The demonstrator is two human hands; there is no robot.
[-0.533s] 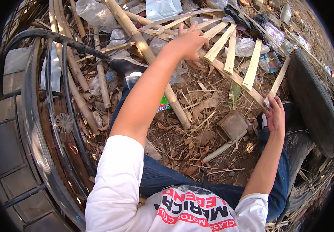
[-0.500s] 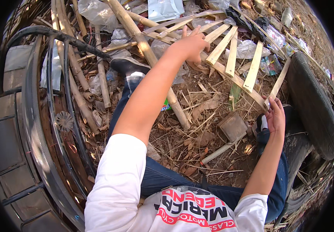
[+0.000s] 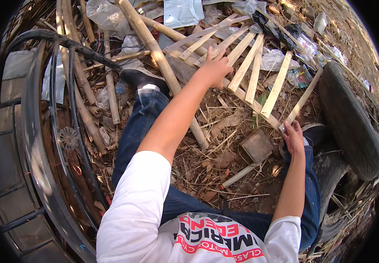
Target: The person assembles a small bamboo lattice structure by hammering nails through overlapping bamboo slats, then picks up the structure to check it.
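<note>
A fan-like frame of pale bamboo slats (image 3: 277, 83) lies ahead of me, the slats fixed in a row along a bamboo crosspiece (image 3: 246, 97). My left hand (image 3: 215, 72) grips the crosspiece near its left part, fingers spread over the slats and thumb on the near side. At the right end, where the last slat (image 3: 304, 96) meets the crosspiece, my right hand (image 3: 293, 136) pinches the joint between thumb and fingers. Between my legs, on the ground, rests a mallet with a block-shaped head (image 3: 256, 146) and a pale handle.
A thick bamboo pole (image 3: 154, 50) slants across the ground at left. Beside it stands a black metal frame (image 3: 62, 109). A dark tyre-like piece (image 3: 352, 122) is at right. Plastic bags (image 3: 106, 15), dry leaves and straw litter the soil. My shoe (image 3: 144, 81) is near the pole.
The right end of the bamboo frame has swung toward me and leftward, with my right hand moving along on it. My left hand has shifted slightly nearer, still on the frame.
</note>
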